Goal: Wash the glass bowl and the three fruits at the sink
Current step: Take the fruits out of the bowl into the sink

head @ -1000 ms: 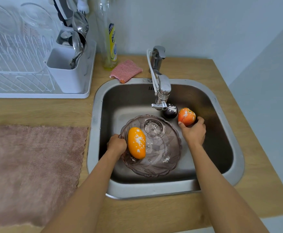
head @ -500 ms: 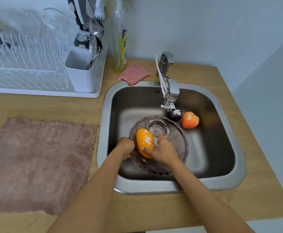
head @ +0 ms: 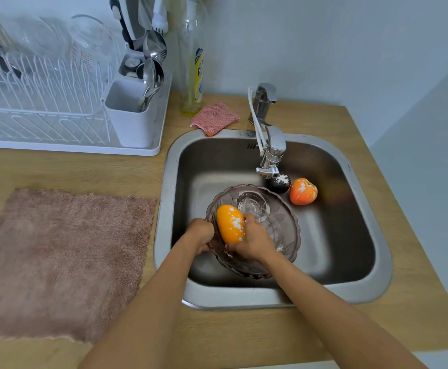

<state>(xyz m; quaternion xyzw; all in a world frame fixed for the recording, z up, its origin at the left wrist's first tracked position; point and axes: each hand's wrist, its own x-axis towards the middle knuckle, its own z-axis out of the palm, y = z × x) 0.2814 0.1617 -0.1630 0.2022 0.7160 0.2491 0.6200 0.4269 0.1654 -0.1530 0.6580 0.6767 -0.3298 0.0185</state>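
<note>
While the left hand is gripping the glass bowl by its near-left rim down in the sink, the right hand is closing round the powdery orange mango inside it. Beyond the right hand, a dark fruit and a reddish-orange fruit are sitting together.

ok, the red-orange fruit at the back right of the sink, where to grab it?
Take the red-orange fruit around its round middle, from above and from the right. The dark fruit and the tap crowd its left side, while the right is bare sink floor. The right hand is nearer.
</note>
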